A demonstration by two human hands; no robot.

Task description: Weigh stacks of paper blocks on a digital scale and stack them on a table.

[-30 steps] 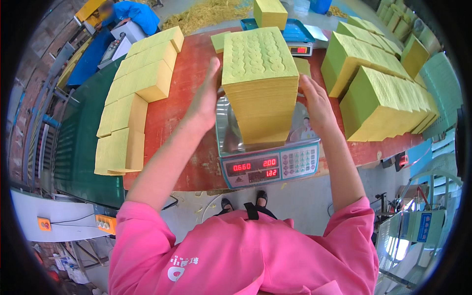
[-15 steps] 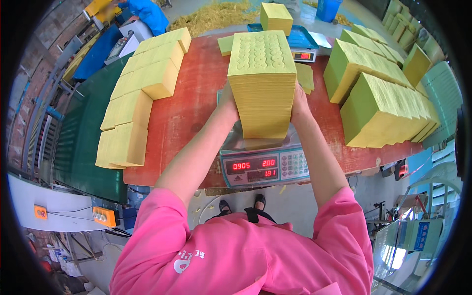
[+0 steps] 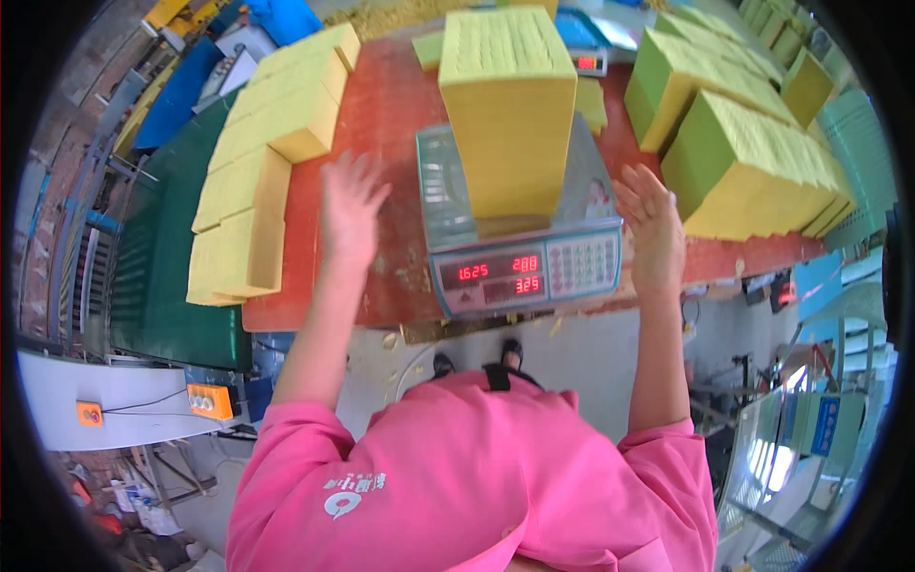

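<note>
A tall stack of yellow paper sheets (image 3: pixel 510 143) with an embossed top stands upright on the tray of a digital scale (image 3: pixel 529 267). Red digits glow on the scale's display. My left hand (image 3: pixel 351 205) is off the stack, over the red tabletop to the left of the scale, its fingers spread and slightly blurred. On the other side, my right hand (image 3: pixel 650 214) hovers just past the scale's right edge with fingers stretched out. Neither hand touches the stack or holds anything.
Yellow paper stacks (image 3: pixel 250 181) line the left side of the red table (image 3: pixel 372 124). More stacks (image 3: pixel 743 172) stand at the right. Behind is a second scale (image 3: pixel 589 63) with a blue tray. A dark green surface (image 3: pixel 172 248) adjoins the table's left edge.
Both hands have let go of the paper stack and moved apart, outward to either side. The stack now stands alone on the scale, and its displayed digits have changed. The view has shifted slightly.
</note>
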